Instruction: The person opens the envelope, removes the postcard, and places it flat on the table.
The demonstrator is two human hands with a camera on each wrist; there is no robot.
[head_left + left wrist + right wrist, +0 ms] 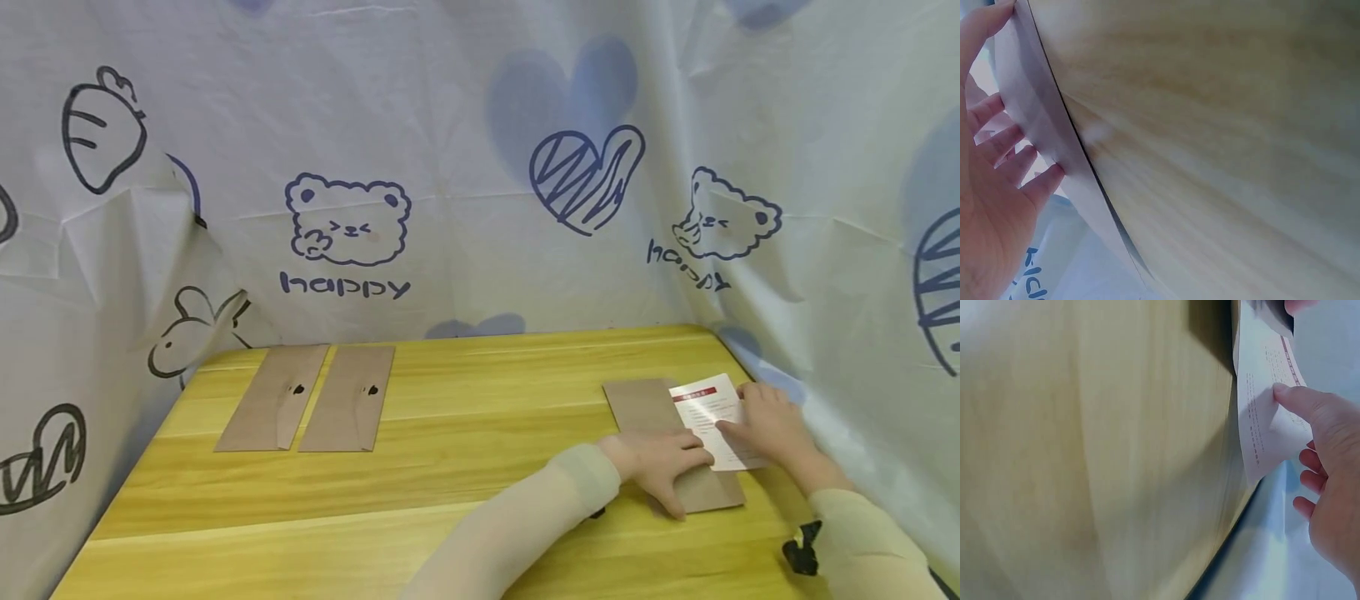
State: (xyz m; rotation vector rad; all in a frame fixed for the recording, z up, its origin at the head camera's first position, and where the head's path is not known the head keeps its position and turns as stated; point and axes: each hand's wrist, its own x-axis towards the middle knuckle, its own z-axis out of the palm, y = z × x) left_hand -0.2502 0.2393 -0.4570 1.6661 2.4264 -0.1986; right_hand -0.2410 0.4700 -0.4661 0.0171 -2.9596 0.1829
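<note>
A brown kraft paper envelope lies at the right of the wooden table, with a white printed sheet overlapping its right side. The sheet bears a red heading band and lines of small text. My left hand rests on the envelope with its fingers spread, the fingertips close to the sheet's left edge. At the sheet's right edge my right hand pinches it, thumb on the printed face. In the right wrist view the thumb lies across the sheet, the other fingers curling beyond its edge.
Two more brown envelopes, each with a small black mark, lie side by side at the table's left. A white curtain with blue drawings hangs behind and beside the wooden table.
</note>
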